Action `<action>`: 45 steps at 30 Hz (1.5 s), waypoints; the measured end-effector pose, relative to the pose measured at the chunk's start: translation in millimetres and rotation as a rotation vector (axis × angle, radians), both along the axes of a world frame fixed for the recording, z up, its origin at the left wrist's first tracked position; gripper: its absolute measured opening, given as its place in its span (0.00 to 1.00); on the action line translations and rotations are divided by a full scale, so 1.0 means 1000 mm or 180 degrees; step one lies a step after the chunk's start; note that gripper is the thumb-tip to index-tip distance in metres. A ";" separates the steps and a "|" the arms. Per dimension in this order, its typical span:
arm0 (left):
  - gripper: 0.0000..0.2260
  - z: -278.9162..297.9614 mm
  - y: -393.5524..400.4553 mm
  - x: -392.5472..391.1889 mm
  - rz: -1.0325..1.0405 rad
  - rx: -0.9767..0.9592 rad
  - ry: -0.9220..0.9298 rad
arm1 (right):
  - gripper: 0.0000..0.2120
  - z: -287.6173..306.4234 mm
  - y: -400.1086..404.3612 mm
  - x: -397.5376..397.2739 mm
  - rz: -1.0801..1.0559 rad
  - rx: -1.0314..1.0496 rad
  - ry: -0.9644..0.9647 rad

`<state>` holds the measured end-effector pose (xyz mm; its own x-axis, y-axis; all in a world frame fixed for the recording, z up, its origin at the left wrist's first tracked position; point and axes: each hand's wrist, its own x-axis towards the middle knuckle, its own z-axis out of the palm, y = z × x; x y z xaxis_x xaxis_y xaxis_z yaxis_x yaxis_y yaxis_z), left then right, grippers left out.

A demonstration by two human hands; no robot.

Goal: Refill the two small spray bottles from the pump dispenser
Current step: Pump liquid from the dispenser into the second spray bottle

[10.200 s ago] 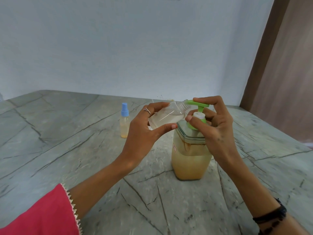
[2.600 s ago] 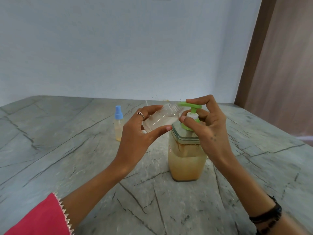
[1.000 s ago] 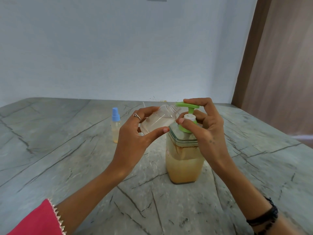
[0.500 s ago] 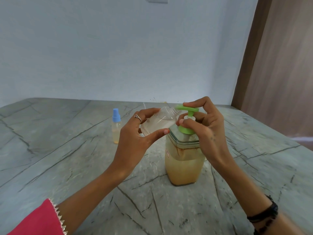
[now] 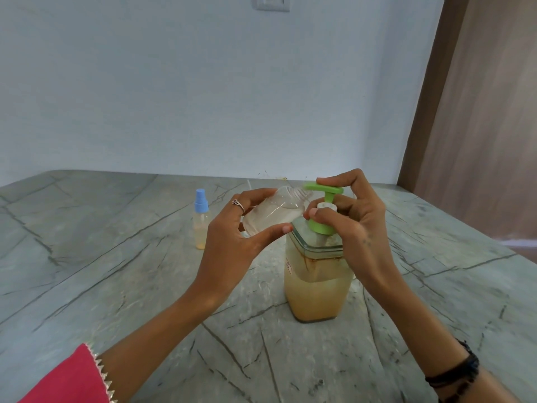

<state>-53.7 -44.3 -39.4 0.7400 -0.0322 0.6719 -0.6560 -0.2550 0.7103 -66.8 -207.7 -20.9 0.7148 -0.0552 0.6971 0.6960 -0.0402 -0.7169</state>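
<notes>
A square clear pump dispenser (image 5: 316,289) with yellowish liquid stands on the stone counter. Its green pump head (image 5: 323,189) is up. My right hand (image 5: 354,225) grips the pump: the index finger lies on top of the head, the thumb presses at the white collar. My left hand (image 5: 232,245) holds a small clear uncapped spray bottle (image 5: 273,213), tilted, with its open threaded neck right at the pump spout. A little liquid lies in it. A second small spray bottle (image 5: 200,219) with a blue cap stands upright farther left.
The grey veined counter (image 5: 116,286) runs back to a pale wall. A brown wooden door panel (image 5: 479,126) rises at the right. A wall switch plate (image 5: 270,2) sits at the top edge.
The pump head has risen back up after being pressed half a second ago. The tilted bottle stays at the spout. The camera has tilted slightly upward.
</notes>
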 end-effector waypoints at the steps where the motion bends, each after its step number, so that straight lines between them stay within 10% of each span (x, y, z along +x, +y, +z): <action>1: 0.21 0.000 0.000 0.000 0.0003 0.0010 -0.0006 | 0.12 0.000 0.000 0.000 -0.0004 0.0009 0.0001; 19: 0.21 0.000 0.000 0.000 -0.0001 -0.0056 0.0007 | 0.17 -0.008 -0.004 0.002 -0.0014 -0.0315 -0.0044; 35: 0.21 0.007 0.001 -0.004 -0.0061 -0.0091 0.0155 | 0.30 0.031 0.004 -0.017 -0.0199 -0.0332 0.1955; 45: 0.20 0.008 0.004 -0.004 -0.0145 -0.0097 0.0258 | 0.12 0.037 0.001 -0.008 0.0111 0.0069 0.2471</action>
